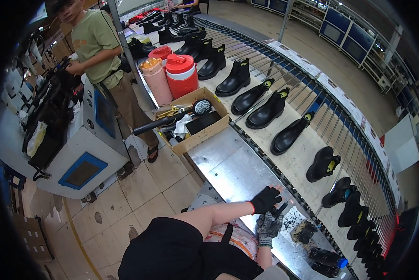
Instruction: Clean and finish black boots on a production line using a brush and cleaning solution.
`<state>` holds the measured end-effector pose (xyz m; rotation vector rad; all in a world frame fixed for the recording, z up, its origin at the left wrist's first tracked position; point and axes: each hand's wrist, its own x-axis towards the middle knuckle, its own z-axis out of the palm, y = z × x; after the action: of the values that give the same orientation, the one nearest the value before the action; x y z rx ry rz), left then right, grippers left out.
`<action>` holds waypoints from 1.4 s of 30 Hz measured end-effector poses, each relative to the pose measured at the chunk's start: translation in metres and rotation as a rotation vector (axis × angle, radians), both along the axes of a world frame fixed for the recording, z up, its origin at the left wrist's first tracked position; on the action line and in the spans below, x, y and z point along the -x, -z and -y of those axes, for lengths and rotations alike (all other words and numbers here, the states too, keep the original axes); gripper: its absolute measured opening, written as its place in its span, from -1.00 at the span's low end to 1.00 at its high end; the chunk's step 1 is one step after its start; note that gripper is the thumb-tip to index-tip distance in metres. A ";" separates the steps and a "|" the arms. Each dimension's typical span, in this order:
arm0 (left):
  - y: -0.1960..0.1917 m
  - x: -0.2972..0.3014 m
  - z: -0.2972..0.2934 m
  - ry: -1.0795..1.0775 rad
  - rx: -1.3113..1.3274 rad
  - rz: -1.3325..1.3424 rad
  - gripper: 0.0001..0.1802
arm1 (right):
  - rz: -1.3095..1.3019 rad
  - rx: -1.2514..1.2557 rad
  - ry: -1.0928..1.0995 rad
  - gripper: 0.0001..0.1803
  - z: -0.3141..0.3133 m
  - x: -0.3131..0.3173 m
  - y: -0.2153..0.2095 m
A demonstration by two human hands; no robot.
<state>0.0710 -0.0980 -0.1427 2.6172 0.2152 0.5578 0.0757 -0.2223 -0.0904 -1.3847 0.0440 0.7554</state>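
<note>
My left hand (265,199), in a black glove, rests on the steel table (228,163) by the conveyor's edge, fingers spread and holding nothing I can make out. Just below it my right hand (269,226), in a grey patterned glove, is closed around a thin black tool (280,209) that points up to the right. A stained white patch (292,217) lies beside the tool. A dark blackened pad (304,231) sits to its right. The nearest black boot (323,164) lies on the conveyor beyond the hands.
A row of black ankle boots (267,111) runs along the beige conveyor (298,161). A cardboard box (201,134) holds a brush and scissors, with a red jug (181,74) and a pink one behind. Dark bottles (327,257) lie near. A person in a green shirt (95,39) stands at a grey machine (86,149).
</note>
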 end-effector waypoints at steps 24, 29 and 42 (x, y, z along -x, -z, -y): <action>0.004 -0.004 -0.002 0.054 0.019 -0.069 -0.46 | 0.068 0.044 -0.031 -0.68 0.009 -0.004 0.017; 0.010 -0.006 -0.001 0.044 0.002 -0.020 -0.45 | 0.011 0.033 -0.016 -0.74 0.003 0.001 -0.005; 0.002 -0.004 -0.001 0.017 -0.037 -0.040 -0.52 | 0.032 0.046 0.010 -0.63 0.008 -0.002 0.010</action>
<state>0.0753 -0.0974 -0.1451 2.6650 0.1971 0.5086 0.0775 -0.2305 -0.1002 -1.4393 0.0434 0.7269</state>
